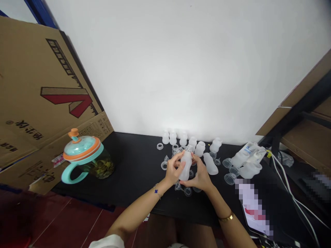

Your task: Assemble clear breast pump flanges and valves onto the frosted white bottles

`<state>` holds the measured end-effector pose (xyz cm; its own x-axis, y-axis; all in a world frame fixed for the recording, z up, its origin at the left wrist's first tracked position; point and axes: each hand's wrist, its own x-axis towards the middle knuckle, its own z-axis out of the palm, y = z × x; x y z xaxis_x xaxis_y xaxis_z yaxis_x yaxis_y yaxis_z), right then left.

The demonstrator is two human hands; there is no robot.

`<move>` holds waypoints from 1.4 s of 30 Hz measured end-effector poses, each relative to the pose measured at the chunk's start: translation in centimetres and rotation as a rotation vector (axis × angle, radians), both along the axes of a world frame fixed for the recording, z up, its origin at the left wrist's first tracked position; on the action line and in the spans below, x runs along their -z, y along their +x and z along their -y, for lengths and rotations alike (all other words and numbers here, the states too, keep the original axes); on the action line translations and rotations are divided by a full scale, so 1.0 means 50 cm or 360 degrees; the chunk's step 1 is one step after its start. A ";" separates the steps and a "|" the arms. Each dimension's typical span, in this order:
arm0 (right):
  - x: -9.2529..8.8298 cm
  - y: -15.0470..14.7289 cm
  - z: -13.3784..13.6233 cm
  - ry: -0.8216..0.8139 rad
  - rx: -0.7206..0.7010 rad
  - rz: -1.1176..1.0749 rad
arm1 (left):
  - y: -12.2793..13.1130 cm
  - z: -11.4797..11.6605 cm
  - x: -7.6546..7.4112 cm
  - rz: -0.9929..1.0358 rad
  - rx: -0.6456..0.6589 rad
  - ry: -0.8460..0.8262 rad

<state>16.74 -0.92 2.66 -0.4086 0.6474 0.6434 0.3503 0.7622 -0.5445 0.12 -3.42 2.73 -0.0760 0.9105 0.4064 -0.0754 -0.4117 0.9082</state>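
Observation:
My left hand [176,168] and my right hand [199,176] both grip a frosted translucent plastic baby bottle [186,167], held upright above the black table [134,172]. The fingers of each hand wrap its sides. Its top end is partly hidden by my fingers. Clear silicone bottle teats [188,192] lie just below my hands, and a frosted bottle [210,163] lies on its side to the right of my right hand. Several more frosted bottles [183,139] stand in a row behind my hands.
A teal and orange lidded mug [82,155] with a handle stands at the table's left end, in front of flattened cardboard [51,69]. Further bottles and teats sit at right by plastic packets [252,153]. White cables [287,182] run along the right side.

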 end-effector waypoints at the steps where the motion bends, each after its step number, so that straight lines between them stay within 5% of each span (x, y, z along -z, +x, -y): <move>1: 0.001 0.001 -0.001 -0.0005 0.0003 0.0003 | 0.000 -0.001 0.001 -0.0014 -0.0008 0.0009; 28: -0.003 0.002 -0.023 0.0095 0.0127 0.0304 | -0.029 -0.033 -0.029 -0.0445 -0.0130 0.0061; 36: -0.011 0.003 -0.028 -0.0104 0.0264 0.0235 | -0.120 -0.087 -0.032 -0.0125 -0.0667 0.0121; 42: 0.001 0.009 -0.038 -0.0231 0.0374 0.0177 | -0.226 -0.138 0.001 -0.0047 -0.1029 0.0026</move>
<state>17.17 1.00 2.60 -0.2998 0.8144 0.4969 0.5714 0.5704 -0.5900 -11.18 3.49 2.65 -0.5959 0.6782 0.4301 0.2172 -0.3795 0.8993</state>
